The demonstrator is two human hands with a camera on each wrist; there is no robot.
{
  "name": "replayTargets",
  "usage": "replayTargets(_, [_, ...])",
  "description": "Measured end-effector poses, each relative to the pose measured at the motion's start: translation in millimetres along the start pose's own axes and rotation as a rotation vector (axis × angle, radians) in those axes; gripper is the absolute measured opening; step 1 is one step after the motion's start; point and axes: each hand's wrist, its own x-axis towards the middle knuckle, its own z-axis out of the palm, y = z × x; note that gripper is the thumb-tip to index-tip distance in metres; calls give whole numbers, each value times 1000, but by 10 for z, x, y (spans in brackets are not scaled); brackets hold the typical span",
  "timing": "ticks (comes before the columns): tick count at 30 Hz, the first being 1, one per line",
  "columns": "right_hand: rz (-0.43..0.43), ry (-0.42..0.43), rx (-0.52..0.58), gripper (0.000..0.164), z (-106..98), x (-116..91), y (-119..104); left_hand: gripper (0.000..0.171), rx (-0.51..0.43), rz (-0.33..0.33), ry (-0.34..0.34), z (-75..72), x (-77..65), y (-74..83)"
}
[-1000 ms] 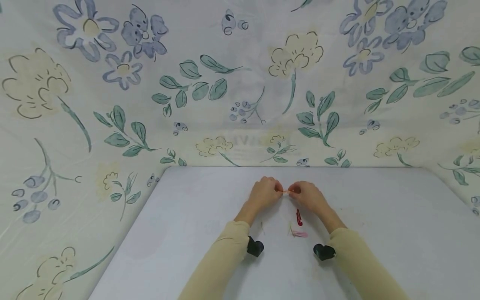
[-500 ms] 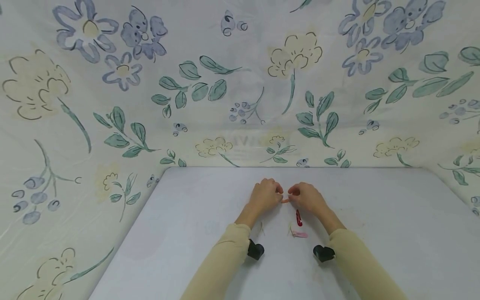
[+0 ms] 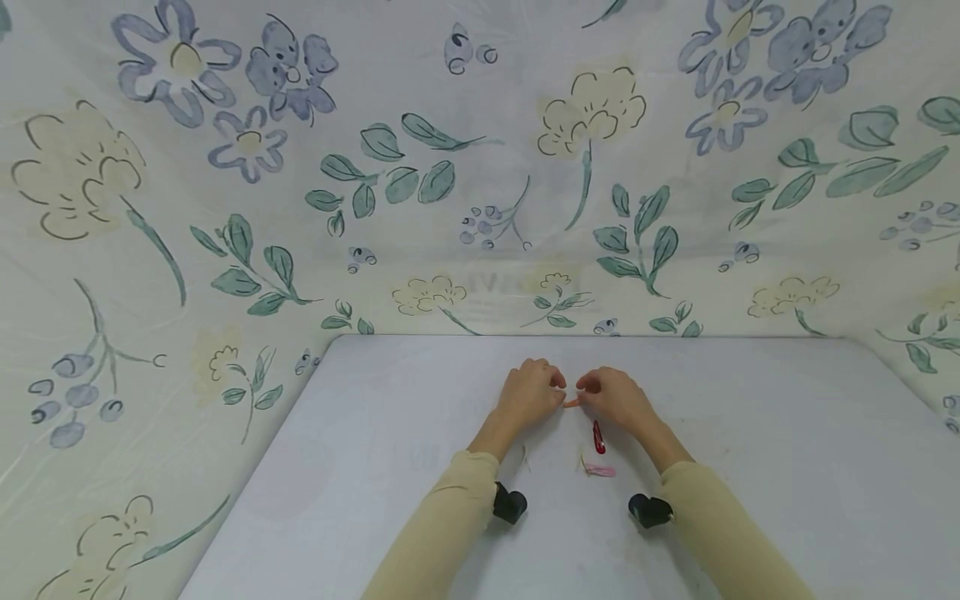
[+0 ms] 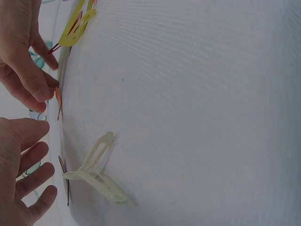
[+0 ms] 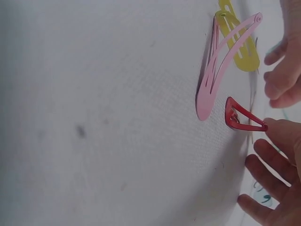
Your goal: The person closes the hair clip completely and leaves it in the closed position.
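An orange hair clip (image 3: 572, 403) lies on the white table between my two hands, close under the thumbs. My left hand (image 3: 531, 392) is just left of it, its fingers spread apart in the left wrist view and holding nothing. Opposite it, my right hand (image 3: 611, 396) hovers on the right side, fingers loose and separated in the right wrist view. The orange clip (image 4: 59, 101) appears right by the right hand's fingertips; whether they touch it I cannot tell. Nearer my body lie a red snap clip (image 5: 240, 128), a pink clip (image 5: 205, 101) and a yellow clip (image 5: 245, 59).
A pale cream hair clip (image 4: 110, 188) stands on the table near the left forearm, with a thin dark piece (image 4: 66, 188) behind it. The white tabletop (image 3: 390, 400) ends at a flower-patterned sheet (image 3: 487, 167). Black wrist devices (image 3: 510, 503) hang at both sleeves.
One second ago both hands held the orange clip between their fingertips farther back. It has come down onto the table, nearer the body, and the fingers have let go. Little differs over the last half second.
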Motion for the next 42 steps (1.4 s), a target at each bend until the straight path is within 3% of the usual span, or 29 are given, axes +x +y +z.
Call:
replayTargets(16, [-87,44,45,21,-14,-128,48,14,-110,-27,58,-5,-156,-76])
replayTargets(32, [-147,94,135,20,0,-276,-19,18,-282,-2,132,-87,-421,-136])
replayTargets(42, [-228,81,175,21,20,-308,-41,20,-260,4,140,-190,-626,-193])
